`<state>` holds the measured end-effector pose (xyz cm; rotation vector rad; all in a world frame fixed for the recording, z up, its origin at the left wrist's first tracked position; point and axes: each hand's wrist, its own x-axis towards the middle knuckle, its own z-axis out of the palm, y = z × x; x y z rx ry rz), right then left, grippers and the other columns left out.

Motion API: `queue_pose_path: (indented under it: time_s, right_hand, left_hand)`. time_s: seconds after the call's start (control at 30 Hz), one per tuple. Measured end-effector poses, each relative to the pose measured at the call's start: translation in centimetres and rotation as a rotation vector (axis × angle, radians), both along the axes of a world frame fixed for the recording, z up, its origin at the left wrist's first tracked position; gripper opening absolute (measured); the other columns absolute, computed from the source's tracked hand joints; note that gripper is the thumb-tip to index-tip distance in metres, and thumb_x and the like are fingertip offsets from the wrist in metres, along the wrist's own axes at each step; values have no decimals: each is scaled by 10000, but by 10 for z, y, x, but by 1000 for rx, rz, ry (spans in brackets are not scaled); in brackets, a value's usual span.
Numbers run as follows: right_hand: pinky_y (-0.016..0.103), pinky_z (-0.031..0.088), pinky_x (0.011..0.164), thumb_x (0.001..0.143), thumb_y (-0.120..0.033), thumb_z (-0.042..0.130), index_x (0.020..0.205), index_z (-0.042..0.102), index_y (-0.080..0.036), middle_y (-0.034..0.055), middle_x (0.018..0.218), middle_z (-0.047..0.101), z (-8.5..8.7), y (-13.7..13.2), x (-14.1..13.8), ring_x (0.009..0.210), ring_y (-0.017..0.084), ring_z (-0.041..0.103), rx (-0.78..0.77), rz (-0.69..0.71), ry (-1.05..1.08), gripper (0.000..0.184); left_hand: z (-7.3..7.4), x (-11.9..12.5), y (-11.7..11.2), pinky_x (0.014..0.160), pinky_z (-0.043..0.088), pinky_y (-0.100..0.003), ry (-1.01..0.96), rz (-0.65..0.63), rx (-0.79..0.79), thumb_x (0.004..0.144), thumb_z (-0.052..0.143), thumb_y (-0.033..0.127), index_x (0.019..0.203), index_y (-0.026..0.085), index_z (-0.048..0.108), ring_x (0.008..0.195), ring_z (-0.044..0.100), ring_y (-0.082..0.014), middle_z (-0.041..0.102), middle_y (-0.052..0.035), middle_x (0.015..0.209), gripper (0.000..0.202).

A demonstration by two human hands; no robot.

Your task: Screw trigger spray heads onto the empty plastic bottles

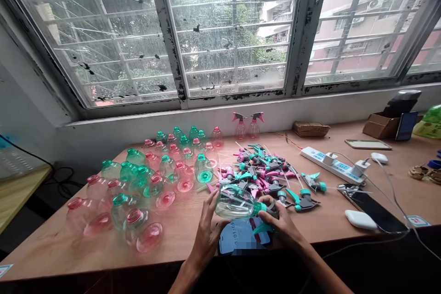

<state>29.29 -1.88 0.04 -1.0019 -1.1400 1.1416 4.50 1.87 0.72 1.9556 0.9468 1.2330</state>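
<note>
My left hand [208, 223] is wrapped round the base of a clear green-tinted spray bottle [234, 201], which lies on its side in the air near the front edge. At its neck, my right hand [280, 223] grips a teal and grey trigger sprayer head [263, 209]; whether it is fully threaded on cannot be told. Just beyond both hands lies a heap of pink, teal and grey trigger sprayer heads [257, 172] with thin tubes. Under the bottle rests a phone [237, 236] with a lit timer screen, partly hidden by my hands.
Several open pink bottles [184, 177] and green bottles [204, 168] stand on the left of the table [172, 248]. Two pink bottles with sprayers [240, 128] stand by the wall. To the right are a power strip [332, 165], cables, a dark phone [374, 209] and a white case [360, 219].
</note>
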Motion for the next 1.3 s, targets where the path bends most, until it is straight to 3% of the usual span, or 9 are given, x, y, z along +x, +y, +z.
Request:
queue_pose_path:
  time_s: [0.13, 0.37, 0.6, 0.8, 1.0, 1.1, 1.3]
  right_hand:
    - [283, 482, 628, 765, -514, 812, 978, 649, -207, -2, 827, 617, -2, 2, 0, 712, 192, 606, -7, 4, -16, 407]
    - [277, 476, 594, 769, -517, 811, 891, 629, -205, -15, 748, 604, -3, 3, -2, 655, 178, 590, 0, 15, -35, 381]
    - [267, 456, 576, 764, -535, 807, 927, 639, -221, -18, 745, 596, -4, 4, -3, 662, 181, 563, 9, -5, -30, 392]
    - [258, 433, 572, 765, -534, 809, 937, 635, -226, -38, 719, 561, -8, 4, -2, 648, 171, 537, 15, -6, -24, 394]
    - [260, 451, 566, 739, -524, 839, 917, 625, -217, -44, 688, 586, -7, 5, -5, 605, 164, 571, 21, 26, -36, 415]
    - [255, 482, 580, 766, -491, 835, 937, 612, -223, -36, 702, 635, -6, 3, -8, 620, 167, 619, 32, 60, -34, 389]
    - [255, 489, 559, 799, -493, 808, 951, 592, -220, -30, 721, 625, -9, 3, -6, 626, 167, 625, 30, 76, -10, 380]
  left_hand:
    - [2, 0, 0, 1240, 258, -535, -23, 8, 8, 970, 624, 327, 1480, 397, 447, 1508, 348, -304, 442, -43, 1588, 545]
    - [-3, -5, -2, 1202, 315, -580, -66, 24, -63, 888, 734, 354, 1324, 284, 541, 1480, 400, -356, 479, -119, 1573, 482]
    - [-4, -3, 2, 1191, 353, -533, -130, 31, -95, 936, 659, 393, 1319, 271, 575, 1488, 393, -336, 481, -108, 1577, 411]
    - [-4, -3, 4, 1125, 449, -486, -152, 22, -120, 952, 641, 355, 1317, 304, 593, 1381, 537, -319, 551, -78, 1513, 373]
    - [-6, -3, 0, 1202, 357, -521, -157, -71, -135, 875, 744, 377, 1392, 286, 455, 1511, 340, -355, 279, -125, 1675, 599]
    - [-5, -2, -2, 1206, 345, -532, -187, -36, -154, 892, 717, 414, 1287, 246, 507, 1527, 295, -373, 197, -136, 1697, 478]
    - [-6, -3, 4, 1197, 355, -534, -93, 40, -13, 938, 661, 352, 1400, 325, 513, 1512, 334, -337, 408, -84, 1598, 486]
